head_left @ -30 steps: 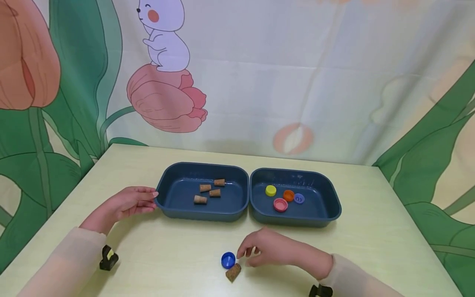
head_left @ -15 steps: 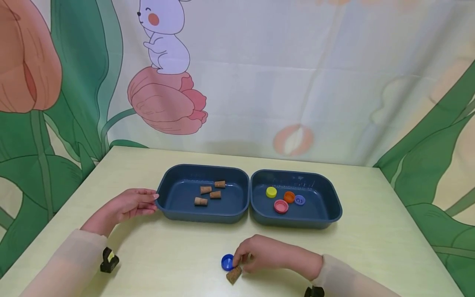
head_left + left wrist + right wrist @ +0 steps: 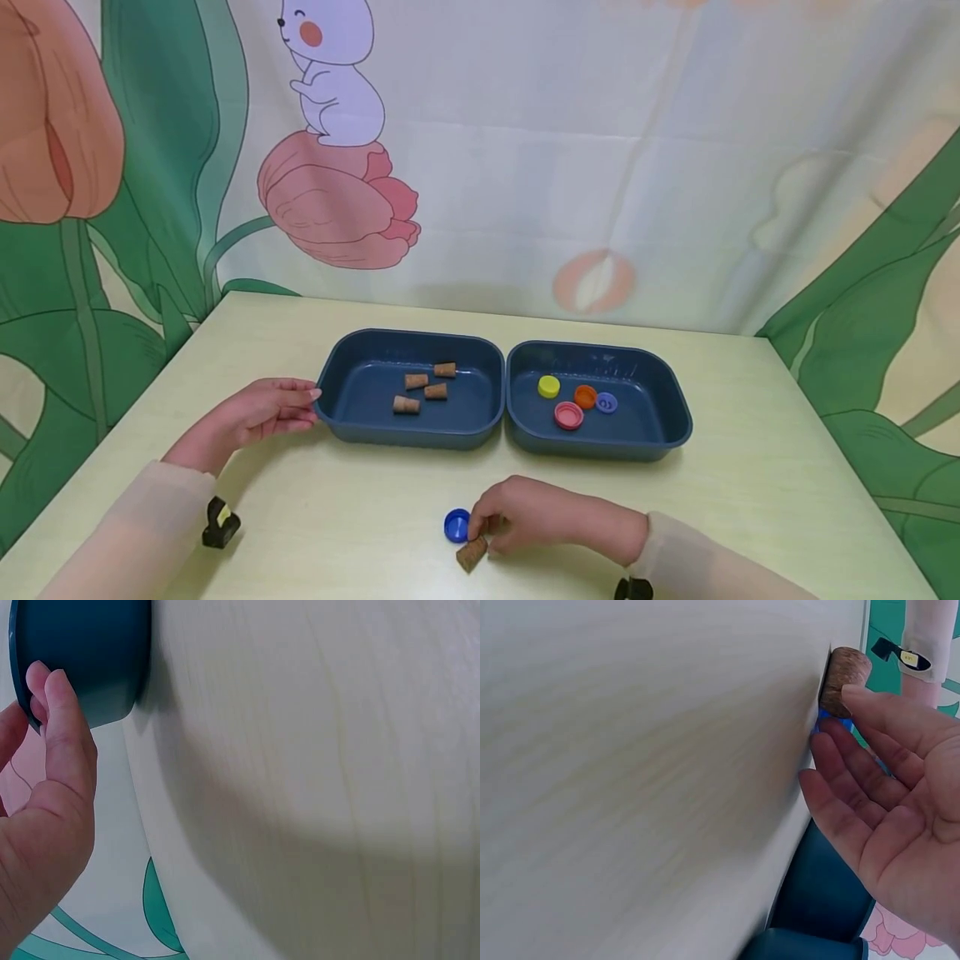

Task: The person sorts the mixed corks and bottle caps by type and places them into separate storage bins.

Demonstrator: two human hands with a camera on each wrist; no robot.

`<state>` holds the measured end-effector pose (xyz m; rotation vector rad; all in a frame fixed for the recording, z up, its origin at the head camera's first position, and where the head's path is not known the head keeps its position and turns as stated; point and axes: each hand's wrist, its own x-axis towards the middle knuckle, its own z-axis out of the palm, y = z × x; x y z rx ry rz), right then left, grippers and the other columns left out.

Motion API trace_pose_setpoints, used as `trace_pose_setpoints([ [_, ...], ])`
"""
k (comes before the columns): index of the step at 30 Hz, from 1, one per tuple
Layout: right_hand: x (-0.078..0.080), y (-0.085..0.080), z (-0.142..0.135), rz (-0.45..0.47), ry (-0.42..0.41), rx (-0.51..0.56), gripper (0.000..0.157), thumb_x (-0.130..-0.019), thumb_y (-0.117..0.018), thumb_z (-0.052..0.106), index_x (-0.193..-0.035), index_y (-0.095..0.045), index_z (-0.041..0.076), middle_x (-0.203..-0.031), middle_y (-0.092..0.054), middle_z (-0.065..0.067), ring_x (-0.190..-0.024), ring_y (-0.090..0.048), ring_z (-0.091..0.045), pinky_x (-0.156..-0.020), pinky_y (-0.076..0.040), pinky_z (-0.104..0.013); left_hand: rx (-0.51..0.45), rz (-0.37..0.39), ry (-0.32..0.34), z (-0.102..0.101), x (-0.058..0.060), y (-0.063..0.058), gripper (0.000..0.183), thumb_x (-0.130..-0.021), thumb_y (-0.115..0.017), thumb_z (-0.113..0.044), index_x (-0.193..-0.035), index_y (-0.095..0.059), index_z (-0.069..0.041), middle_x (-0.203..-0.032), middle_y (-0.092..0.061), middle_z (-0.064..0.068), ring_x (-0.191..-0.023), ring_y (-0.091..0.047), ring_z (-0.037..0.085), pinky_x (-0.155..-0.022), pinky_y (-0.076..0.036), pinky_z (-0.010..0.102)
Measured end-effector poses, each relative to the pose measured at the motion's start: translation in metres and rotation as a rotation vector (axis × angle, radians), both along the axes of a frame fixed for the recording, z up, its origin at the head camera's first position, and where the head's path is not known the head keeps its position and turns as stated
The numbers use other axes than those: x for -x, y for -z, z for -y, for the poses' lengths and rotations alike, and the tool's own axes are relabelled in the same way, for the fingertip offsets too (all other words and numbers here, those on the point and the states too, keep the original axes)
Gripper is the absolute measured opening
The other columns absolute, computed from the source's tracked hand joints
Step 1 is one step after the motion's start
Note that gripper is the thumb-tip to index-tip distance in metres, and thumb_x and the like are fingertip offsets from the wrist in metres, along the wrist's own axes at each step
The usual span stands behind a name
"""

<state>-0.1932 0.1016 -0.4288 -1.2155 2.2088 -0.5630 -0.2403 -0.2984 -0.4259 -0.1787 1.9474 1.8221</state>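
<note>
My left hand [image 3: 273, 410] pinches the left rim of the left dark blue tray [image 3: 420, 435]; in the left wrist view the fingers and thumb meet at that tray's [image 3: 82, 645] edge. Several corks lie inside it, among them a front cork [image 3: 406, 405]. At the front of the table, my right hand [image 3: 525, 517] has thumb and index finger on either side of a loose cork [image 3: 471, 554], pinching it on the tabletop. A blue bottle cap [image 3: 456, 526] lies against the index fingertip. The right wrist view has the thumb on the cork [image 3: 845, 679], partly covering the cap behind.
Right of the first tray, almost touching it, stands a second dark blue tray [image 3: 600, 448]. It holds a yellow cap [image 3: 548, 387], an orange cap [image 3: 585, 397], a pink cap [image 3: 568, 416] and a purple cap [image 3: 607, 403]. A printed curtain [image 3: 510, 167] hangs behind the table.
My right hand has moved slightly left and down from beside the cork, and its thumb and index finger have closed on it. The left hand stays at the tray rim.
</note>
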Motion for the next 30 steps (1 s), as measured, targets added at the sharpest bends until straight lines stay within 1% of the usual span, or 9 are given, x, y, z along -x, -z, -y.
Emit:
trace_pose_setpoints([
  [8,-0.0011,0.0013,0.0031,-0.052,-0.007,0.003,0.019,-0.086,-0.075,-0.001,-0.102,-0.076,0.009,-0.092,-0.073,0.004,-0.076,-0.05,0.005,-0.074,-0.047,-0.008,-0.001,-0.002,-0.003,-0.0012,0.0009,-0.0006,0.009,-0.105,-0.057,-0.016,-0.11,-0.059,-0.009,-0.08,-0.072,-0.004,-0.075,-0.071,0.007,-0.075,-0.063,0.02],
  [13,-0.0004,0.0017,0.005,-0.08,-0.014,-0.006,0.016,-0.087,-0.076,0.002,-0.101,-0.076,0.01,-0.088,-0.07,0.006,-0.075,-0.049,0.004,-0.073,-0.046,-0.008,0.003,-0.003,-0.005,-0.0013,0.0014,-0.0005,0.011,-0.105,-0.057,-0.016,-0.113,-0.058,-0.008,-0.081,-0.072,-0.004,-0.075,-0.071,0.007,-0.075,-0.063,0.02],
  [16,0.0001,0.0021,0.0052,-0.086,-0.018,-0.007,0.016,-0.087,-0.075,0.003,-0.102,-0.076,0.01,-0.088,-0.07,0.006,-0.075,-0.05,0.005,-0.073,-0.046,-0.008,0.002,-0.002,-0.005,-0.0004,0.0012,0.0001,0.012,-0.105,-0.057,-0.016,-0.114,-0.058,-0.007,-0.081,-0.072,-0.004,-0.076,-0.071,0.007,-0.075,-0.063,0.02],
  [20,0.0009,0.0024,0.0043,-0.075,-0.022,-0.001,0.016,-0.088,-0.076,0.003,-0.103,-0.076,0.009,-0.091,-0.073,0.004,-0.076,-0.05,0.006,-0.074,-0.048,-0.008,-0.002,-0.001,-0.002,0.0002,0.0007,0.0005,0.01,-0.105,-0.057,-0.016,-0.112,-0.058,-0.008,-0.081,-0.072,-0.005,-0.075,-0.071,0.007,-0.075,-0.063,0.02],
  [25,0.001,0.0012,0.0028,-0.062,-0.017,0.011,0.017,-0.088,-0.075,0.001,-0.103,-0.077,0.008,-0.095,-0.076,0.0,-0.077,-0.053,0.008,-0.076,-0.05,-0.007,-0.011,0.0,-0.004,-0.0003,0.0004,0.0004,0.005,-0.105,-0.057,-0.015,-0.107,-0.06,-0.011,-0.079,-0.073,-0.005,-0.073,-0.071,0.006,-0.075,-0.063,0.019],
  [30,0.0027,-0.0026,-0.0011,-0.019,0.007,0.018,0.018,-0.088,-0.075,0.002,-0.104,-0.078,0.009,-0.096,-0.077,0.0,-0.078,-0.056,0.009,-0.077,-0.052,-0.009,-0.022,-0.003,-0.001,0.0001,-0.0005,0.0006,0.005,-0.105,-0.057,-0.015,-0.103,-0.062,-0.013,-0.079,-0.073,-0.005,-0.073,-0.071,0.006,-0.075,-0.064,0.02],
])
